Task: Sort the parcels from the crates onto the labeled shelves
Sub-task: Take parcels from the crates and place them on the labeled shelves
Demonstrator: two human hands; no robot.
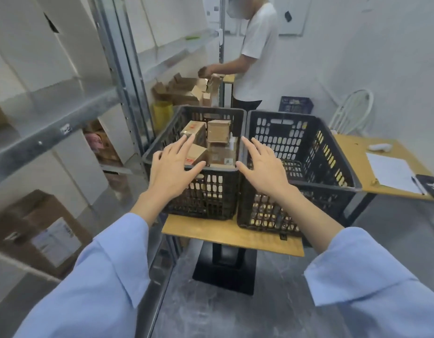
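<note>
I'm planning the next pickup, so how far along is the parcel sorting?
Done: the right crate looks empty, though its floor is partly hidden. In hand: nothing; the left hand and right hand hover open at the left crate. Left: several parcels in it to shelve.

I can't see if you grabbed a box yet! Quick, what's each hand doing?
Left hand: open, fingers spread, holding nothing, near the black slotted plastic crate.
Right hand: open, fingers spread, holding nothing.
</note>
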